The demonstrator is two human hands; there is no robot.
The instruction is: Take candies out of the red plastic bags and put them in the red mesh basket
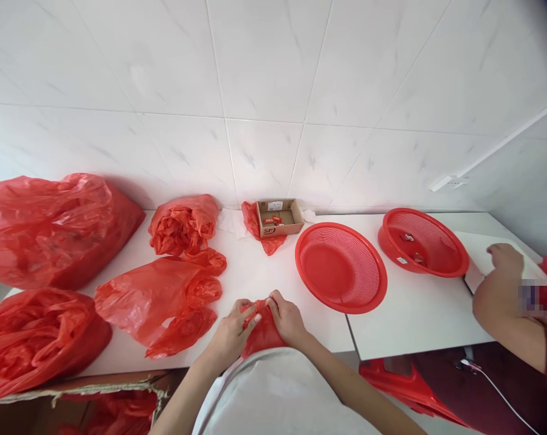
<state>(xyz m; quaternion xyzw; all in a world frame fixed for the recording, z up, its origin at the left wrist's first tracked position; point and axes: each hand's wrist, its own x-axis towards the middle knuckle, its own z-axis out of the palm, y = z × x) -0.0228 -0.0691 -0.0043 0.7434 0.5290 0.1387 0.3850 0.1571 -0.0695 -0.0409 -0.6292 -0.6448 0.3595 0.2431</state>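
A red plastic bag [263, 336] is stretched between my two hands at the front edge of the white table, close to my body. The thumb and fingers of my left hand [229, 333] pinch its left upper edge. On the other side, my right hand [291, 318] grips the upper right edge in closed fingers. The bag's lower part is hidden behind my light-coloured top. Just beyond my right hand lies a round red plastic colander [323, 269], tilted toward me. To the left of my left hand rests a flattened, crumpled red plastic bag [141, 296].
Bulging red bags [51, 235] crowd the left side. A small cardboard box [280, 229] with red packets stands by the wall. Another red colander [391, 251] holds small items. At right is a co-worker's arm [500, 296]; an open carton [23, 417] stands at lower left.
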